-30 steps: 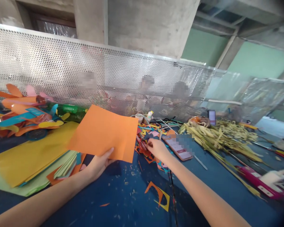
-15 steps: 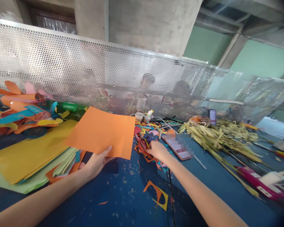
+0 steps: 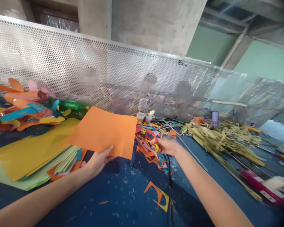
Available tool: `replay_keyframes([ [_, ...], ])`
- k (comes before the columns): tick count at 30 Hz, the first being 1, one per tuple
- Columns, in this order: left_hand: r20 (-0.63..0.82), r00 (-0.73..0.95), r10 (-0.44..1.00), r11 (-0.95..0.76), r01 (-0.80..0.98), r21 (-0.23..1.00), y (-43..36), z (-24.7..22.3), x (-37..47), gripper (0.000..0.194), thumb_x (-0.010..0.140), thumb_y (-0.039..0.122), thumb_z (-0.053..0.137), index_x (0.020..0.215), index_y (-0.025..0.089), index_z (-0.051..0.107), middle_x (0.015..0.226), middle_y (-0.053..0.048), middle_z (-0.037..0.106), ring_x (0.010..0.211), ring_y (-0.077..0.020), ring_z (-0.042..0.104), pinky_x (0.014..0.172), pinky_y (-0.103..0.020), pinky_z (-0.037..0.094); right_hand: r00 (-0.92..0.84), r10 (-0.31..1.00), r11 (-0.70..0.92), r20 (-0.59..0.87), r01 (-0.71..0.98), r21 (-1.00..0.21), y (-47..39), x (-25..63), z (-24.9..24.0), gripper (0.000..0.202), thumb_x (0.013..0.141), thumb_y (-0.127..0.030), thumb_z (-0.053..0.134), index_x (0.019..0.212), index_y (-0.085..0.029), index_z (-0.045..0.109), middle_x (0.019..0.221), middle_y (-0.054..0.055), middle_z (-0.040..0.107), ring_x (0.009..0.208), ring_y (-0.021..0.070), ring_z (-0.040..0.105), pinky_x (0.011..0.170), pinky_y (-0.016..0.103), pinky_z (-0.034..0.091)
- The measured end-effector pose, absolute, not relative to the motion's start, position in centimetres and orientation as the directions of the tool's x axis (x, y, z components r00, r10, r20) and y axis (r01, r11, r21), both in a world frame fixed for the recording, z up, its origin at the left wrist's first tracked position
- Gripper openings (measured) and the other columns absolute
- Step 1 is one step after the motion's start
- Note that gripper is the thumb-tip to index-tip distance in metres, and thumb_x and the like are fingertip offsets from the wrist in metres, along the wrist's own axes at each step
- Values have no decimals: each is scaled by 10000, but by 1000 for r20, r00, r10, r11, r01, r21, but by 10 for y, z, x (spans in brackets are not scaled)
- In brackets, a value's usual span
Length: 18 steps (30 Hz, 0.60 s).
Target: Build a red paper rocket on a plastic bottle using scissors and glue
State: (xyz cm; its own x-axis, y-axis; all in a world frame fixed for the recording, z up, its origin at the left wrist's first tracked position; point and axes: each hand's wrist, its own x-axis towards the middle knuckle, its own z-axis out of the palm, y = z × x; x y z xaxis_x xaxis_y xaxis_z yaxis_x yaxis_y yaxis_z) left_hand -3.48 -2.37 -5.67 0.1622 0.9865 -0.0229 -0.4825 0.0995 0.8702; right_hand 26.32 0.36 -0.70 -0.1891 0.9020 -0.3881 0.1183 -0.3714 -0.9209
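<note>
My left hand pinches the lower edge of an orange paper sheet, thumb on top, keeping it raised above the table. A crease runs down near the sheet's right side. Just right of the sheet, my right hand has its fingers closed on scissors with red and yellow handles. The blades are hard to make out against the scraps. Underneath and around the scissors lies a heap of coloured paper scraps.
Stacked coloured paper lies at left, before bottles decorated with paper. Dried husks and a pink power strip lie at right. A black cable crosses the blue table. Behind a perforated metal panel, people are dimly visible.
My right hand has lifted the scissors from the scraps and shifted slightly right. The phone beside it no longer shows. My left hand still holds the orange sheet in nearly the same place.
</note>
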Motion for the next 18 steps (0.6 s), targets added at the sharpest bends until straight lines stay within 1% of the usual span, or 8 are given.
replay_keyframes([
  [5, -26, 164, 986, 104, -489, 866, -23, -59, -36, 506, 780, 155, 624, 1244, 258, 452, 1302, -87, 485, 1076, -254, 555, 774, -350, 563, -192, 930, -309, -312, 47, -950, 1, 260, -2, 115, 733, -259, 602, 712, -159, 550, 557, -17, 565, 442, 67, 501, 437, 175, 427],
  [10, -21, 192, 981, 114, -490, 864, -22, -60, -36, 511, 780, 169, 626, 1250, 258, 448, 1305, -92, 481, 1089, -260, 544, 786, -357, 557, -122, 980, -162, -159, -22, -986, 2, 253, -10, 152, 651, -242, 687, 713, -163, 573, 542, -34, 549, 471, 76, 505, 483, 199, 431],
  [14, -24, 182, 983, 109, -475, 873, -21, -60, -36, 517, 775, 163, 628, 1248, 268, 447, 1299, -82, 490, 1068, -249, 560, 747, -331, 569, -37, 999, 1, 3, -77, -997, 7, 243, -17, 229, 621, -325, 720, 732, -182, 581, 562, -40, 551, 536, 105, 537, 521, 229, 430],
  [18, -28, 178, 984, 112, -485, 867, -23, -58, -36, 516, 774, 151, 626, 1246, 264, 451, 1291, -76, 499, 1042, -239, 578, 727, -319, 575, 24, 992, 128, 126, -109, -986, 8, 245, -10, 274, 663, -430, 686, 785, -205, 589, 709, 8, 618, 731, 168, 595, 635, 281, 455],
])
